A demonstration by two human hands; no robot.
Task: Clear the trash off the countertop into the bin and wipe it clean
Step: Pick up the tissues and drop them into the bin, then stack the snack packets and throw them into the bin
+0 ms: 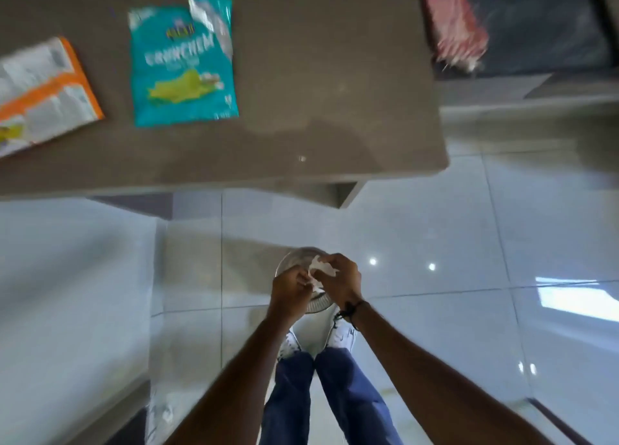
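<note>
A small round metal bin [294, 260] stands on the tiled floor in front of my feet. Both my hands hover over its opening. My left hand [290, 292] and my right hand [343, 279] pinch crumpled white paper [322, 270] between them. On the brown countertop [335, 93] lie a teal snack bag [182, 73], a smaller teal wrapper [212, 16] overlapping its top, and an orange and white packet [43, 96] at the left edge.
A red and white cloth [455, 26] lies on a dark surface beyond the counter's right end. A white cabinet front [67, 294] stands at my left. Glossy white floor tiles [469, 243] spread to the right.
</note>
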